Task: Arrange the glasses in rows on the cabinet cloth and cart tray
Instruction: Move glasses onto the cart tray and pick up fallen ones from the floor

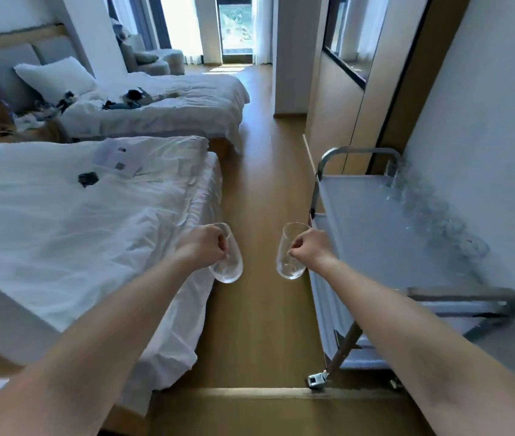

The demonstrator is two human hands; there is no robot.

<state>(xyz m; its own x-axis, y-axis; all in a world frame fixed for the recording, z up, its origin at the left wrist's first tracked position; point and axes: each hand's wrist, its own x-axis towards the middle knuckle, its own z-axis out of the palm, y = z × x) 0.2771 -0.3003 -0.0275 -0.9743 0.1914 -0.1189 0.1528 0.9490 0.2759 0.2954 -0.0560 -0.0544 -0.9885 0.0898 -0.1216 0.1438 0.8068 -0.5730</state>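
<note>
The person holds one clear glass in each hand, both raised over the wooden floor (259,184) in the aisle between the bed (76,231) and the cart. The left hand (206,243) has its fingers curled round the left glass (229,269). The glass sits on the inner side of the fist, its rounded end hanging below the knuckles and its other end showing just above them. The right hand (311,247) grips the right glass (289,265) the same way, mirrored, so the glass lies to the left of the fist and tilts slightly. The two glasses are near each other but apart.

To the right, the cart tray (376,231) stands against the wall. A row of glasses (432,212) runs along its far edge beside the wall, blurred so their number cannot be told. The right hand is just beside the tray's near edge, and neither held glass touches the tray.
</note>
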